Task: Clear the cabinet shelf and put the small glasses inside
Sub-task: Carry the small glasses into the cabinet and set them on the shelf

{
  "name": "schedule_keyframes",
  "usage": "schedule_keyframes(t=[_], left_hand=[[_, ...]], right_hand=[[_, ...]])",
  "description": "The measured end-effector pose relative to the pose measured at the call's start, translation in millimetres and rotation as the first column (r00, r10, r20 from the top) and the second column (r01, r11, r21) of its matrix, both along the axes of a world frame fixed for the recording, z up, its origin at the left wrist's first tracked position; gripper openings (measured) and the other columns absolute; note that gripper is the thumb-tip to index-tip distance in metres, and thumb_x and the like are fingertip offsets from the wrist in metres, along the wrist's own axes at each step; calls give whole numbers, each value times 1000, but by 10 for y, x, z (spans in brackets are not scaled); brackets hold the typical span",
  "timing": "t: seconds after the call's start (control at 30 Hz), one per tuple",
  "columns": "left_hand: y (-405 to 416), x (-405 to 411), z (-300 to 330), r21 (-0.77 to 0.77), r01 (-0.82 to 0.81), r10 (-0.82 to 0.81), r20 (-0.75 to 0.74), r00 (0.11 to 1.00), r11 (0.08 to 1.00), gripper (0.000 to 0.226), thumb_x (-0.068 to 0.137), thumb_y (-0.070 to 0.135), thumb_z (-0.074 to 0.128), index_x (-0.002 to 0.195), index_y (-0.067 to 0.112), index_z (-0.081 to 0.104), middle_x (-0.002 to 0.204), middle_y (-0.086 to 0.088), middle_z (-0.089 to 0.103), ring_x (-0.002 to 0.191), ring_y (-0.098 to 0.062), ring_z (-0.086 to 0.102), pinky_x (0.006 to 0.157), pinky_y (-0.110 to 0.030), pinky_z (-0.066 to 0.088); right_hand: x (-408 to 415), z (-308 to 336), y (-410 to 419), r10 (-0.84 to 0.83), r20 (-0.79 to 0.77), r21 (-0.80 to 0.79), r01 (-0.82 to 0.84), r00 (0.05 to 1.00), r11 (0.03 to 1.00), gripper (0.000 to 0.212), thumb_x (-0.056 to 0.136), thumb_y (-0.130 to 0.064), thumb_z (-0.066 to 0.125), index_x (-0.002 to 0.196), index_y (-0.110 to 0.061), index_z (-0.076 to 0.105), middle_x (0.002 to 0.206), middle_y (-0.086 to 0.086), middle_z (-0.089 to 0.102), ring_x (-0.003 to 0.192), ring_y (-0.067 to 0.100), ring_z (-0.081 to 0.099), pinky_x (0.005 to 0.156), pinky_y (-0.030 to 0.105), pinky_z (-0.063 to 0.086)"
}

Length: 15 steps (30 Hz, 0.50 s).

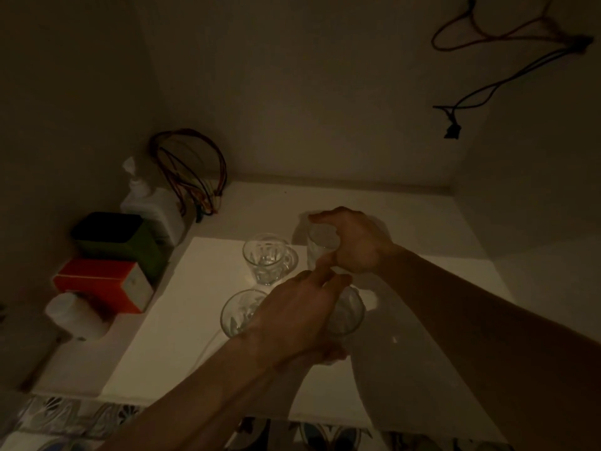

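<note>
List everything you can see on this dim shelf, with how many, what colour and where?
small glasses: four, clear; one standing free mid-shelf, one front left, one under each hand
white sheet: one, lining the shelf under the glasses
green box: one, dark lid, left side
red box: one, left side, in front of the green box
white bottle: one, back left corner
white jar: one, front left
wire bundle: one, reddish, back left
cords: reddish and dark, hanging on the wall, upper right
left hand: fingers over the near glass
right hand: fingers wrapped around the far glass
</note>
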<state>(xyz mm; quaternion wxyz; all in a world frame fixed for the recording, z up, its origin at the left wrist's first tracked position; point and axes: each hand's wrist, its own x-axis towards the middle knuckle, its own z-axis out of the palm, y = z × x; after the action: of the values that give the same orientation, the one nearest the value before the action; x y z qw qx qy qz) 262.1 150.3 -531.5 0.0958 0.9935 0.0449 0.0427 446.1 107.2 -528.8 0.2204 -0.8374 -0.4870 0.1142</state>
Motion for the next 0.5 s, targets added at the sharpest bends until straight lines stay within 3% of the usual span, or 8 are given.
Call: schedule_keyframes(t=[0.17, 0.37, 0.5], left_hand=[[20, 30, -13, -26, 16, -17, -11, 1000, 1000, 106, 74, 54, 82, 156, 25, 22, 159, 1, 29, 133, -23, 44, 102, -35, 44], [55, 18, -97, -51, 45, -43, 39, 998, 998, 111, 71, 55, 82, 157, 26, 17, 162, 3, 19, 130, -26, 46, 95, -40, 51], [56, -35, -191, -103, 41, -31, 102, 994, 994, 112, 71, 58, 81, 157, 32, 15, 161, 6, 22, 133, -22, 41, 96, -40, 51]], right_hand=[[25, -41, 76, -7, -56, 20, 8, 998, 1000, 95, 62, -28, 96, 145, -30, 50, 149, -2, 48, 137, 18, 44, 109, 29, 39], [28, -163, 68, 5, -116, 93, 6, 993, 996, 90, 67, -5, 88, 146, -24, 48, 152, 3, 44, 142, 20, 40, 117, 36, 34], [18, -90, 20, 18, -105, 31, -15, 994, 999, 101, 71, -27, 91, 154, -24, 34, 160, 4, 35, 148, 22, 31, 121, 35, 27]])
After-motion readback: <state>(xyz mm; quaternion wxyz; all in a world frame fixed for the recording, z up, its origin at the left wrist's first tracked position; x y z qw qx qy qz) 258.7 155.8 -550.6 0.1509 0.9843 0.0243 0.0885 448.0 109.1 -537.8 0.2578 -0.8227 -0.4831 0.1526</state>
